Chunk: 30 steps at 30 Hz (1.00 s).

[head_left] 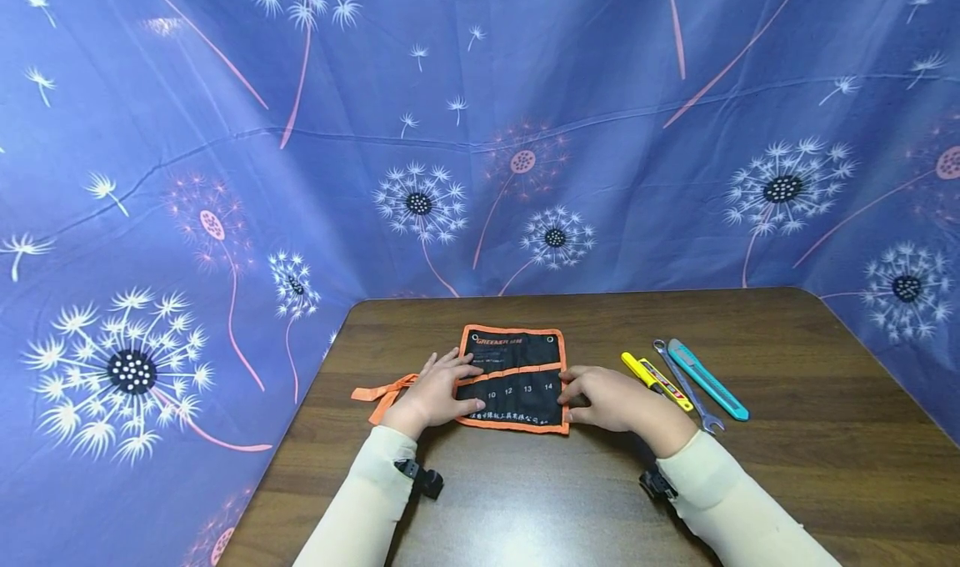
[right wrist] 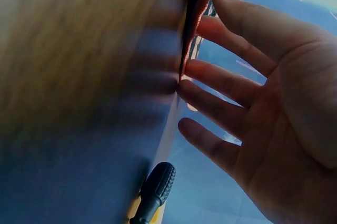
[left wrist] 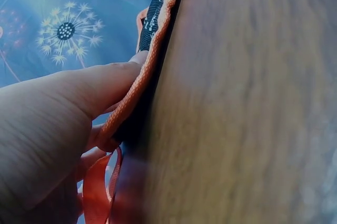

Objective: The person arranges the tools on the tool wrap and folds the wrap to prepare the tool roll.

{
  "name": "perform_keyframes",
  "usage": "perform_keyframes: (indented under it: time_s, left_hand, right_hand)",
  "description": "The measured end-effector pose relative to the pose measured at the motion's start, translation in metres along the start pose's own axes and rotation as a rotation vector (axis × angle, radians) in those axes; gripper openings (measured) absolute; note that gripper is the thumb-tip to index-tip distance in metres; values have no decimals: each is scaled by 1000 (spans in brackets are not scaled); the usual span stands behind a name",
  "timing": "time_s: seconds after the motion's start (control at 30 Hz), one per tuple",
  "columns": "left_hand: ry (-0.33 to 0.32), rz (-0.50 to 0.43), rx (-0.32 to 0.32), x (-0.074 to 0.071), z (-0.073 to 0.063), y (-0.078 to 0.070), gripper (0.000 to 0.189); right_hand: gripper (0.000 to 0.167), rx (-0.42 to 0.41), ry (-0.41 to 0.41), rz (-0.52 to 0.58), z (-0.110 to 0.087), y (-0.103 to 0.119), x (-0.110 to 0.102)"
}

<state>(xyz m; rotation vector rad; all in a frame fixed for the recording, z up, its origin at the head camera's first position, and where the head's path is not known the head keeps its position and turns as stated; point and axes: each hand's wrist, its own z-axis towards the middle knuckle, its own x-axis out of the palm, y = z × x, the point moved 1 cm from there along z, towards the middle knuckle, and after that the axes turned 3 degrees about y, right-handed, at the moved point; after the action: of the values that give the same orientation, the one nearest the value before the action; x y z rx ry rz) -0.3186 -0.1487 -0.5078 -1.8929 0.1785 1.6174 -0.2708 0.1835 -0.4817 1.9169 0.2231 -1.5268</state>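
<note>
A black tool pouch (head_left: pixel 517 396) with orange edging lies flat on the table, its pockets numbered 10, 12, 13 and 14. Over its left edge rests my left hand (head_left: pixel 435 392), fingertips and thumb on the fabric. In the left wrist view the thumb (left wrist: pixel 113 84) presses on the pouch beside the orange edging (left wrist: pixel 134 89). My right hand (head_left: pixel 611 396) touches the right edge with loosely bent fingers. Seen from the right wrist, its fingers (right wrist: pixel 226 84) are spread, the thumb tip against the orange edging (right wrist: pixel 206 2).
Orange tie straps (head_left: pixel 386 394) trail left from the pouch. Right of my right hand lie a yellow tool with a black part (head_left: pixel 637 369), a yellow labelled piece (head_left: pixel 670 386), a combination wrench (head_left: pixel 686 386) and a teal utility knife (head_left: pixel 708 379). A patterned blue cloth (head_left: pixel 637 217) hangs behind the table.
</note>
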Motion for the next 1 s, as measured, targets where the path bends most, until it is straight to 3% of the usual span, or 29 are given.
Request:
perform_keyframes:
  time_s: [0.37, 0.63, 0.8, 1.0]
  left_hand:
    - [-3, 65, -17, -1, 0, 0, 58]
    - [-48, 64, 7, -2, 0, 0, 51]
    - [-62, 38, 41, -6, -1, 4, 48]
    - [-113, -94, 29, -18, -6, 4, 42]
  right_hand:
    - [13, -42, -10, -23, -2, 10, -1]
    - [9, -107, 0, -18, -4, 20, -3]
    - [18, -123, 37, 40, -5, 20, -6]
    - [37, -43, -46, 78, -4, 10, -13]
